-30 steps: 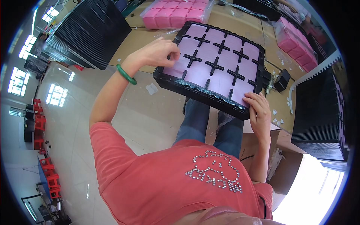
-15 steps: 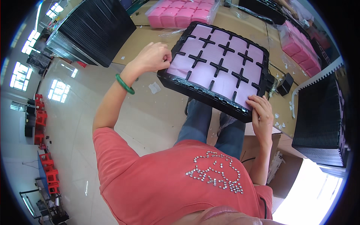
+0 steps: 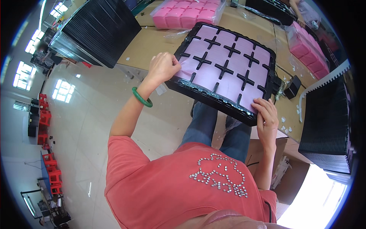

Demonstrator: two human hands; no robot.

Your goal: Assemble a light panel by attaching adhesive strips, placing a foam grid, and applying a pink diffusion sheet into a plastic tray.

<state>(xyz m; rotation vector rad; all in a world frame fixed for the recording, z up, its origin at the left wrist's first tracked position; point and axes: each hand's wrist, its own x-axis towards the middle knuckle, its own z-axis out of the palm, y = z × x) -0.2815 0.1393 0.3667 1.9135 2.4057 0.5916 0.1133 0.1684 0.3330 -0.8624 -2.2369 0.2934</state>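
Note:
A black plastic tray [image 3: 213, 93] tilts in front of me, its near edge overhanging the table. Pale pink sheeting [image 3: 228, 88] fills it, with black cross-shaped dividers [image 3: 223, 69] standing up between the squares. My left hand [image 3: 163, 68], below a green bangle [image 3: 142, 97], is closed in a pinch at the tray's left near corner. Its fingertips meet the edge of the pink sheeting; what lies between them is hidden. At the right near corner my right hand [image 3: 265, 116] grips the tray, fingers over the rim onto the pink, thumb along the side.
Stacked black trays stand at the left [image 3: 99, 32] and right [image 3: 326, 118]. Pink blocks in clear plastic [image 3: 187, 14] lie behind the tray, with another pink pack [image 3: 309, 51] farther right. A small black box [image 3: 292, 87] and white scraps are on the brown table [image 3: 152, 42]. Another person's arm [image 3: 296, 11] shows top right.
My left hand has shifted slightly right and down, its fingertips now on the corner of the pink sheeting. My right hand keeps its grip; the tray is almost unmoved.

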